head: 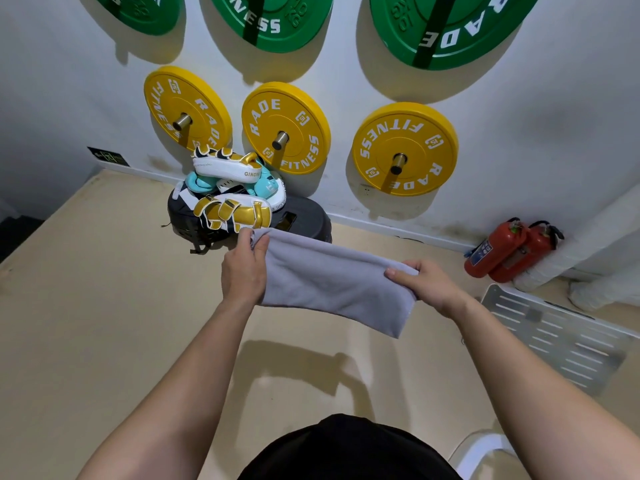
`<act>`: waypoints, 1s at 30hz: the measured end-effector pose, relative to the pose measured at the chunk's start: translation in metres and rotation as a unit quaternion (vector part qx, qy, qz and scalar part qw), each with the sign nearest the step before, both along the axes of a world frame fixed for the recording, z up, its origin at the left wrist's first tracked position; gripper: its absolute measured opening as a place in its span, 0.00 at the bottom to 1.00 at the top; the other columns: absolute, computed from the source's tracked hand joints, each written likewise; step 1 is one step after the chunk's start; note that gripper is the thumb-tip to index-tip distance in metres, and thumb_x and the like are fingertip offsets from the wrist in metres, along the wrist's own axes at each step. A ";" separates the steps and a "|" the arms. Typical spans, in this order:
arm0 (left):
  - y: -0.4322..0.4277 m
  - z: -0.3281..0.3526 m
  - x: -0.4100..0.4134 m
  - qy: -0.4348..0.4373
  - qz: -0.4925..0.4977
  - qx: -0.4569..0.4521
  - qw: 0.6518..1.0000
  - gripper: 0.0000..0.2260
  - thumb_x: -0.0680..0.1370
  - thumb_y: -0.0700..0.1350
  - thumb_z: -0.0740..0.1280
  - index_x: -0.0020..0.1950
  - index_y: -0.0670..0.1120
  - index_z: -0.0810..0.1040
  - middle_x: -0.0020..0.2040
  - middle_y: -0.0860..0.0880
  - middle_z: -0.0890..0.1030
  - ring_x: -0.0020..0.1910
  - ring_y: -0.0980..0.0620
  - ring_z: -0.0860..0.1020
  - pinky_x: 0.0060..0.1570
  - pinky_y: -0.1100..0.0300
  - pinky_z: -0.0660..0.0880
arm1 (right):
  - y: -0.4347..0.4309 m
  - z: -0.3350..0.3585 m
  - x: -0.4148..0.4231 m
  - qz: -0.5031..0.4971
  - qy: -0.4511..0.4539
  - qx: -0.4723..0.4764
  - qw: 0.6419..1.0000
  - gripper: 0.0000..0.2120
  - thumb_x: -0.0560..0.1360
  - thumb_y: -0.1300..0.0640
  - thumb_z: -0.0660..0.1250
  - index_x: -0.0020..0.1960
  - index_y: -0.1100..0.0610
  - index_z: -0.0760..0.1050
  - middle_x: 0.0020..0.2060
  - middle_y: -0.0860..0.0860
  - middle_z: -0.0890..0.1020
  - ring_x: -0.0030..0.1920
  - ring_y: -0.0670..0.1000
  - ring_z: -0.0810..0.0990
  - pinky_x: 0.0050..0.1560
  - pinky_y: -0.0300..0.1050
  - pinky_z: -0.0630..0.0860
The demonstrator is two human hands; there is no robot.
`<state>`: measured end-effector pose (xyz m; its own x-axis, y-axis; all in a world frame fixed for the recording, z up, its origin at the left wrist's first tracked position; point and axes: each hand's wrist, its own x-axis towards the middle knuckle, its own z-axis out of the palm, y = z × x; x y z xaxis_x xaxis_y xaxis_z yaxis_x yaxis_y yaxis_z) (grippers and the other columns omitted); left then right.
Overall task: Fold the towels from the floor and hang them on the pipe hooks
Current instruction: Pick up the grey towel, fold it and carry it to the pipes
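**Towel up in both grips, folded to a band**

The grey towel [329, 282] is strung between my two grips and held in the air, clear of the floor [104, 323] below them. My left grip [244, 268] is curled round one bunched short end. My right grip [426, 282] pinches the other end with the thumb on top; its fingers are hidden behind the cloth. The towel sags a little between the grips, and the corner under the right grip droops lower.

Handling, my read:
- It's light, soft and limp, with no stiffness. It only holds shape under tension between the grips.
- It's not slippery or fragile, so a light pinch is enough.
- Best hold is at the end corners, through all layers. Taking one layer would let the fold open.
- For the next fold I'd bring the grips together, then re-pinch at the new crease.

Beyond the grips, steel pegs [280, 140] stick out through yellow plates [405, 148] on the wall. I can't tell whether those are the hooks meant. Stacked pads [228, 206] sit just past the left grip. Fire extinguishers [502, 251] are out past the right grip.
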<state>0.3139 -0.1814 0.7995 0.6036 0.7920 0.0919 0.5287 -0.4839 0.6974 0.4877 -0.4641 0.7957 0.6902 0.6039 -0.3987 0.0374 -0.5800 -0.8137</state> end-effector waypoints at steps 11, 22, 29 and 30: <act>-0.005 0.000 0.011 0.014 0.009 -0.073 0.997 0.14 0.82 0.58 0.60 0.51 0.48 0.73 0.49 0.45 0.79 0.47 0.45 0.76 0.43 0.54 0.69 | -0.011 -0.007 -0.011 -0.067 0.080 0.067 0.992 0.07 0.73 0.64 0.71 0.50 0.56 0.81 0.43 0.53 0.86 0.44 0.52 0.85 0.50 0.53 0.82; -0.033 -0.013 0.016 0.027 0.028 -0.088 0.995 0.14 0.82 0.56 0.61 0.48 0.45 0.73 0.46 0.46 0.79 0.45 0.44 0.77 0.45 0.51 0.75 | 0.003 -0.028 -0.018 -0.161 -0.108 -0.020 0.981 0.06 0.77 0.53 0.64 0.48 0.56 0.72 0.43 0.51 0.80 0.45 0.54 0.78 0.44 0.48 0.73; -0.092 -0.018 0.030 -0.017 -0.040 -0.147 0.988 0.11 0.82 0.50 0.64 0.45 0.44 0.73 0.40 0.49 0.78 0.38 0.53 0.74 0.31 0.65 0.66 | 0.025 -0.016 -0.044 -0.176 -0.084 0.031 0.980 0.04 0.73 0.56 0.67 0.45 0.57 0.75 0.38 0.50 0.80 0.39 0.52 0.77 0.36 0.42 0.71; -0.100 -0.019 0.032 -0.021 -0.053 -0.157 0.986 0.11 0.81 0.50 0.65 0.45 0.44 0.74 0.40 0.48 0.79 0.38 0.54 0.74 0.31 0.68 0.67 | 0.027 -0.016 -0.048 -0.170 -0.071 0.038 0.982 0.04 0.72 0.55 0.67 0.45 0.55 0.76 0.39 0.49 0.81 0.40 0.53 0.79 0.37 0.44 0.73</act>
<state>0.3456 -0.2812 0.7803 0.6847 0.7188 -0.1208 0.4550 -0.2921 0.8412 0.4397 -0.4369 0.7800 0.9029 0.3522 -0.2463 -0.0318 -0.5168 -0.8555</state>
